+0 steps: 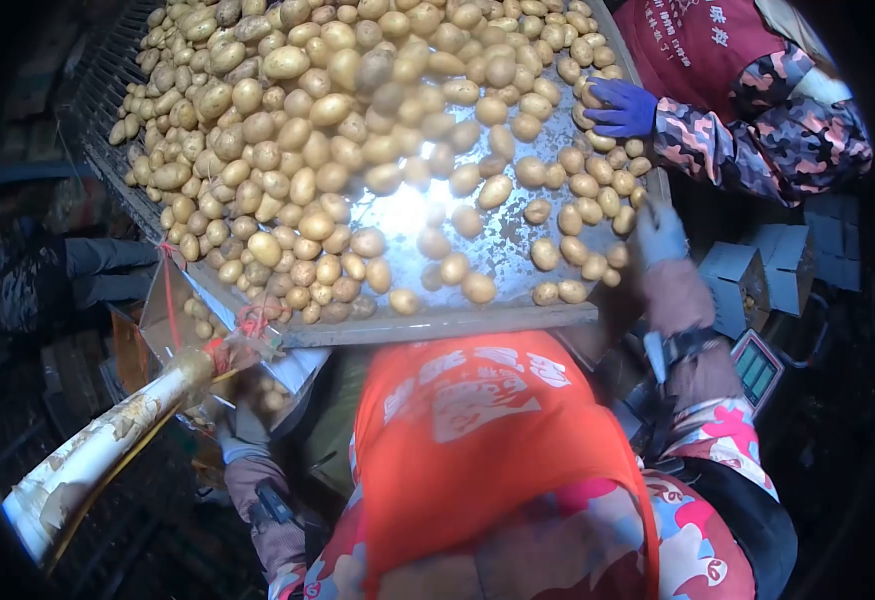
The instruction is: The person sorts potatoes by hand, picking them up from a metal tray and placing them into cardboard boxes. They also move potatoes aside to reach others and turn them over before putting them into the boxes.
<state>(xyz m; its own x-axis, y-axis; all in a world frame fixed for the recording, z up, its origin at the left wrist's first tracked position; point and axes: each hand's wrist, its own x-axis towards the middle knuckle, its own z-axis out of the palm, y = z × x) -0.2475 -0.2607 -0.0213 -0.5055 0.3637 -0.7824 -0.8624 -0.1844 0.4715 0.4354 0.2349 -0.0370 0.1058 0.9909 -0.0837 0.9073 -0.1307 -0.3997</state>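
Observation:
Many potatoes (267,185) are heaped on a metal sorting table (517,245), thickest at the upper left and spread loosely at the right. My right hand (662,238), in a pale blue-grey glove, is at the table's right edge beside several loose potatoes (589,265). Motion smears its fingers. Low on the left, my left hand (245,436), also gloved, is beside a lined carton (302,372) below the table's front edge, with some potatoes (273,396) inside. Shadow hides its fingers, so I cannot make out whether it holds anything.
A co-worker's purple-gloved hand (621,108) rests by potatoes at the upper right. Open cardboard boxes (737,285) and a scale display (757,370) stand on the right. A taped white pole (107,450) slants up from the lower left to the table corner.

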